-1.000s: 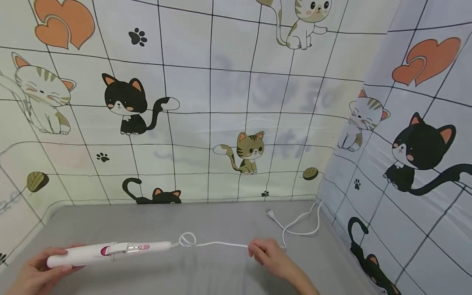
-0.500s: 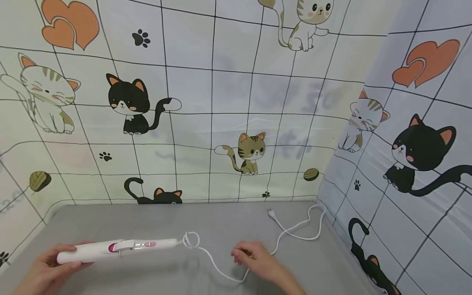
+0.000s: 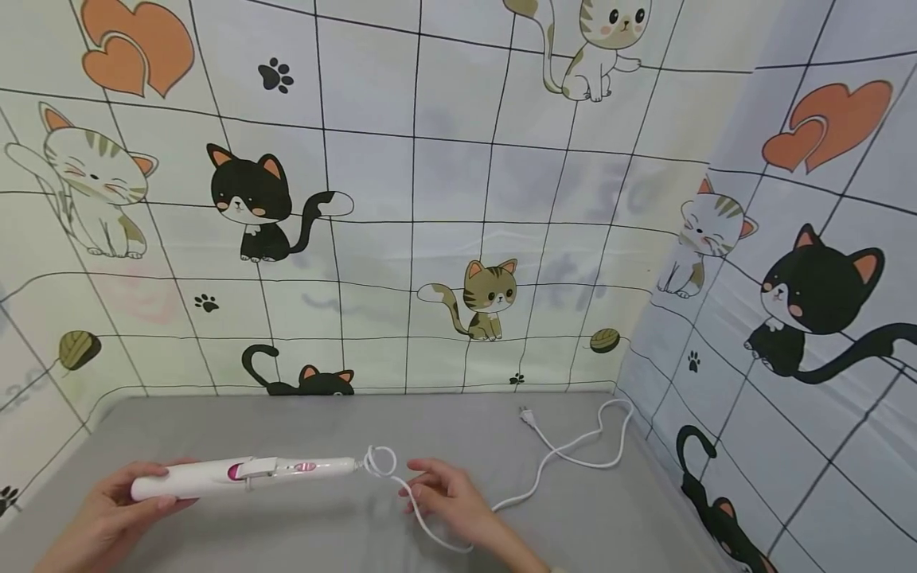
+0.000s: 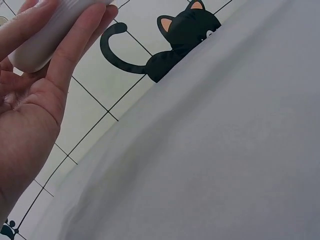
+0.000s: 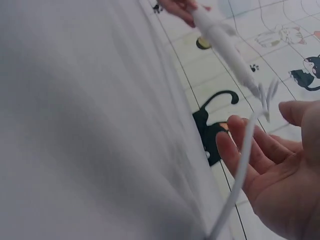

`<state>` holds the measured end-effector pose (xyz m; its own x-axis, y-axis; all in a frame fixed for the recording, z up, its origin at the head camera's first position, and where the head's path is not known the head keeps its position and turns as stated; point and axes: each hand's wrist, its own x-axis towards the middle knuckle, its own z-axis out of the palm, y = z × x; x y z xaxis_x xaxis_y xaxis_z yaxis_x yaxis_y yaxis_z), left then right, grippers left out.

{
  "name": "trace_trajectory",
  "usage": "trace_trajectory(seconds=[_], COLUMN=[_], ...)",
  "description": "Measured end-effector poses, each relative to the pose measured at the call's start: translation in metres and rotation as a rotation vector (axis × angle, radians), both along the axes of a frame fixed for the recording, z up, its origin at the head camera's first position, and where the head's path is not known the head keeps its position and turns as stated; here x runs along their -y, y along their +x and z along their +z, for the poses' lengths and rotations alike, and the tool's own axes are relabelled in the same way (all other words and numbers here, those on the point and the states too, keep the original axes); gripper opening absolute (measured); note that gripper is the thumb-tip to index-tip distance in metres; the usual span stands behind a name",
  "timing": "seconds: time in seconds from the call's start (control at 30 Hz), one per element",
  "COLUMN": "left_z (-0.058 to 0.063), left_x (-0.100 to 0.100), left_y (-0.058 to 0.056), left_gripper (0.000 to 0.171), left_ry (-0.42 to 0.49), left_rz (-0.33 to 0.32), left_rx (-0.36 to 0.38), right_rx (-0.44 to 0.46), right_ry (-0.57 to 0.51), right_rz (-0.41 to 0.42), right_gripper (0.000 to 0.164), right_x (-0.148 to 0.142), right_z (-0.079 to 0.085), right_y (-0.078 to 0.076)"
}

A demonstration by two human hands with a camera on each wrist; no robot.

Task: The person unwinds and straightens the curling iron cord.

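In the head view a white curling iron with pink buttons and a clear clip lies level above the table. My left hand grips its thick left end between thumb and fingers; the left wrist view shows that rounded end against the palm of my hand. A white cord leaves the iron's right end in a small loop, then hangs down. Beside that loop is my right hand, fingers spread and loosely bent. In the right wrist view the cord passes in front of the fingers; whether they touch is unclear.
On the grey tabletop the rest of the cord curves toward the back right corner, its plug near the back edge. A cat-printed curtain hangs behind the table and along its right side.
My right hand has let go of the cord and moved left toward the loop, its fingers spreading. The cord between them has gone from taut to sagging. The left hand and curling iron have shifted slightly right.
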<state>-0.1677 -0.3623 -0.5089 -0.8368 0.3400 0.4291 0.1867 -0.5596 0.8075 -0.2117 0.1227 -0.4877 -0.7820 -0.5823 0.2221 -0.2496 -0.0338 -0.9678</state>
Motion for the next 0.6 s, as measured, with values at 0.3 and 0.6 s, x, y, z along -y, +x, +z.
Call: trace_trajectory(seconds=[0.3, 0.6], left_z=[-0.007, -0.011], left_x=[-0.002, 0.003], left_y=[-0.005, -0.008], left_gripper=[0.061, 0.064], left_ry=[0.072, 0.117], left_rz=[-0.026, -0.011], left_rx=[0.008, 0.016], right_rx=[0.111, -0.141], right_ry=[0.010, 0.138], right_rz=[-0.128, -0.321], right_gripper=[0.037, 0.018], right_x=[0.017, 0.018], right_z=[0.005, 0.006], right_y=[0.012, 0.013])
